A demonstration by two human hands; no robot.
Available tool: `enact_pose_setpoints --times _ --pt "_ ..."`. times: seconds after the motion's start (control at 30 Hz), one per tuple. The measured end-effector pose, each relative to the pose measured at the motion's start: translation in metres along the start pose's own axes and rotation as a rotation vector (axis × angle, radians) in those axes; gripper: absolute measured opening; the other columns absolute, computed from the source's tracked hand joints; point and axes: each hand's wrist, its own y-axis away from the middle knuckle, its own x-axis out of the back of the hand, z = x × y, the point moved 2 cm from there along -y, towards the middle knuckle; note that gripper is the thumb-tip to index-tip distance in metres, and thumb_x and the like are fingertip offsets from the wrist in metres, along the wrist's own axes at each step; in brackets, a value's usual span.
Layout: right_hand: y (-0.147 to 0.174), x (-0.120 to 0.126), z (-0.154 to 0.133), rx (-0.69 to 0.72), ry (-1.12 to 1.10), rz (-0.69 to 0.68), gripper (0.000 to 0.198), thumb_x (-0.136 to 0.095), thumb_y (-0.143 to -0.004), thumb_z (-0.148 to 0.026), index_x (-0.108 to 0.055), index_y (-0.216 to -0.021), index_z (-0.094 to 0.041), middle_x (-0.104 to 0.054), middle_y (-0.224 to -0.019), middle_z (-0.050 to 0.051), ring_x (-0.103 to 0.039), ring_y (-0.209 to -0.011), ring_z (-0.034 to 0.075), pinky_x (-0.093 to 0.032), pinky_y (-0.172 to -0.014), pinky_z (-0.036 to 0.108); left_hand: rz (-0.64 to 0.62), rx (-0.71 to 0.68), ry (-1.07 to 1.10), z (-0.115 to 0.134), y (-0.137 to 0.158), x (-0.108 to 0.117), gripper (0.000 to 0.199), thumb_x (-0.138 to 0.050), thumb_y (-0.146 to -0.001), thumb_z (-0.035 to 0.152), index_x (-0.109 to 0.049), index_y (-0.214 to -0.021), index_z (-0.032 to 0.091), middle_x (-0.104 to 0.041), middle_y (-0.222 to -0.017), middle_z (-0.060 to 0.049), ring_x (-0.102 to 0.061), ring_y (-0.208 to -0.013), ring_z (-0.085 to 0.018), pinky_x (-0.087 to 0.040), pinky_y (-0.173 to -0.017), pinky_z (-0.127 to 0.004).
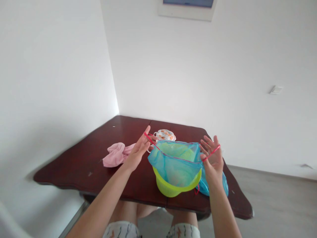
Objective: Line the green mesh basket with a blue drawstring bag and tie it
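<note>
Bare forearms; white patterned shorts (121, 230)

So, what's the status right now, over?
Both hands, left hand and right hand, open, red drawstring looped over fingers. Blue bag lines green bowl. Pink cloth lies alongside.
</note>
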Motion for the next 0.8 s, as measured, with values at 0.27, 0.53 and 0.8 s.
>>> enact_pose_setpoints --times 0.27,0.53,0.8 --pt "-0.001 0.005 -0.023 0.116 0.167 -0.051 0.067 -0.081 -0.111 -0.054 -0.065 -0.171 -0.031 -0.067 -0.173 0.017 -0.069 -0.153 0.041 -0.048 -0.137 0.069 0.197 -0.264 -0.222 0.027 -0.022 -0.018 0.074 -0.081 -0.112 0.065 -0.059 -0.172 0.026 -0.059 -0.175 -0.019 -0.065 -0.155 -0.035 -0.061 -0.124 -0.049" --pt "-0.023 -0.028 -0.066 0.224 -0.021 -0.248 0.058 -0.075 -0.116 -0.044 -0.062 -0.172 -0.033 -0.080 -0.131 0.011 -0.079 -0.114 0.031 -0.064 -0.106 0.051 -0.296 -0.194 -0.053 0.062 -0.037 -0.089 0.096 -0.087 -0.113 0.045 -0.028 -0.187 0.033 -0.075 -0.150 -0.016 -0.082 -0.125 -0.027 -0.065 -0.113 -0.046" --pt "-0.037 -0.061 -0.100 0.425 0.263 -0.594 0.022 -0.065 -0.116 -0.017 -0.077 -0.132 -0.028 -0.081 -0.113 0.005 -0.076 -0.102 0.024 -0.060 -0.096 0.041 -0.552 -0.251 -0.348 0.049 -0.044 -0.120 0.118 -0.097 -0.087 0.022 -0.033 -0.186 0.027 -0.068 -0.161 -0.018 -0.072 -0.142 -0.036 -0.056 -0.129 -0.055"
